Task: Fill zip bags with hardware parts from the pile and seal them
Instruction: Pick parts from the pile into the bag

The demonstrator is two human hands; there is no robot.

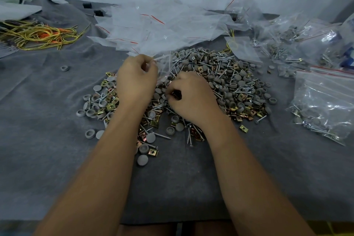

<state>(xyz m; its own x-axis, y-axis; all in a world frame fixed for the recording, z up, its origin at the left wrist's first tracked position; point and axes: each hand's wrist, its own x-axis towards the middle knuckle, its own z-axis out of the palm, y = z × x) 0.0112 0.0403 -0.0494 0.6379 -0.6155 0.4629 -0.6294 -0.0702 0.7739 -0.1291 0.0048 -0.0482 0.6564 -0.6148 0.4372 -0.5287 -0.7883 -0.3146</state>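
A broad pile of hardware parts [226, 82], made of grey round caps, silver screws and brass clips, lies on the grey cloth [47, 140]. My left hand [136, 80] pinches the mouth of a clear zip bag [162, 65] at the pile's far left edge. My right hand [189, 96] rests on the pile just right of it, fingers curled round a few small parts. What the bag holds is hard to make out.
A heap of empty zip bags [162, 25] with red seal lines lies behind the pile. Filled bags [325, 105] sit at the right, more at the back right [298, 44]. Yellow and orange wires [36, 34] lie at the far left. Stray caps [65, 68] dot the cloth.
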